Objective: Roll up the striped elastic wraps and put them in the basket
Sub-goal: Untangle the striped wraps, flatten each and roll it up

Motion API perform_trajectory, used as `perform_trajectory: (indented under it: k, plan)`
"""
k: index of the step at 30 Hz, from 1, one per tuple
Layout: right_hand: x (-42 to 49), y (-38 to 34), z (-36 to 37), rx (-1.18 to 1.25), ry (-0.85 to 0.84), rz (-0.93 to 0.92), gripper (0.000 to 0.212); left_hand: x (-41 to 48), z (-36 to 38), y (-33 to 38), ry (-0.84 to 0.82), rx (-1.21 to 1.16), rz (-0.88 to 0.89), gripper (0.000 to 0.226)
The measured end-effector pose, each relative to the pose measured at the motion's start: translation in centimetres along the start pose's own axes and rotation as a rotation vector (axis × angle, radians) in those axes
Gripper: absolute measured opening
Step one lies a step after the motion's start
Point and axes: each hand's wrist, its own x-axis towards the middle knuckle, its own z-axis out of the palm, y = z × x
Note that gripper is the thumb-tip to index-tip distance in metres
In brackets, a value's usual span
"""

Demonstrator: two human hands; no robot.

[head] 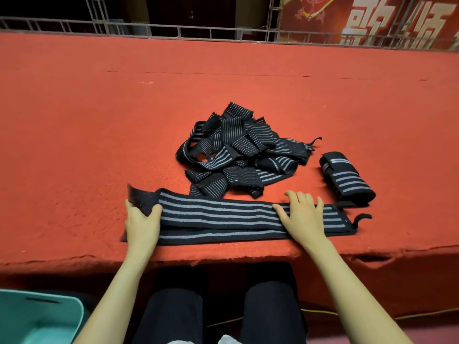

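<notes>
While the long black grey-striped elastic wrap [223, 217] lay flat along the near edge of the red felt worktop [74, 145], left hand [141, 224] pinched its velcro end, seemingly to start rolling; right hand [301, 217], fingers spread, pressed it flat as anchor; teal plastic basket [37, 316] below left

Black trousers [173, 316] cover both legs. White tips, perhaps shoes [227, 340], show at the bottom edge. Both forearms [347, 294] are bare.

I note the striped wrap [223, 217] lying flat, between me and the tangled pile [236, 155] — one rolled wrap [347, 177] just right of it.
</notes>
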Motion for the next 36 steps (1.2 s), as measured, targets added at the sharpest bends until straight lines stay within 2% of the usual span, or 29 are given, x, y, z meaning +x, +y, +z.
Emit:
perform_trajectory:
  k: [4, 7, 12, 14, 20, 26, 28, 30, 33, 36]
  plan:
    - [-0.4, 1.1, 0.3, 0.109, -0.026, -0.025, 0.044, -0.4, -0.3, 0.0, 0.036, -0.024, -0.065, 0.049]
    - [-0.5, 1.3, 0.1, 0.181, -0.012, -0.026, 0.037, -0.9, -0.5, 0.1, 0.029, -0.007, -0.023, 0.038]
    - [-0.5, 1.9, -0.1, 0.176, -0.033, -0.056, 0.036, -0.9, -0.9, -0.9, -0.040, 0.183, 0.030, 0.038]
    - [-0.6, 2.1, -0.1, 0.171, -0.036, -0.059, 0.035, -0.9, -0.9, -1.2, -0.073, 0.246, 0.059, 0.031]
    - [-0.9, 2.0, -0.2, 0.171, -0.046, -0.027, 0.035, -1.1, -1.0, -1.3, -0.056, 0.142, -0.034, 0.030]
    - [-0.4, -1.9, -1.2, 0.084, -0.120, 0.056, 0.046, -0.7, -1.1, -1.6, -0.104, 0.150, -0.018, 0.031]
    - [-0.2, -4.8, -1.7, 0.188, -0.042, -0.041, 0.044, -0.7, -1.1, -1.7, -0.111, 0.147, -0.017, 0.028]
    - [-0.4, -8.4, -2.0, 0.381, 0.011, -0.247, 0.043, -0.7, -1.2, -1.7, -0.113, 0.140, -0.034, 0.030]
    - [-0.9, -13.6, -2.0, 0.527, -0.166, -0.577, 0.047, -0.6, -1.4, -1.7, -0.119, 0.125, -0.050, 0.039]
    - [-1.2, -16.3, -0.6, 0.501, -0.290, -0.698, 0.061, -0.9, -1.7, -1.3, -0.119, 0.081, -0.027, 0.026]
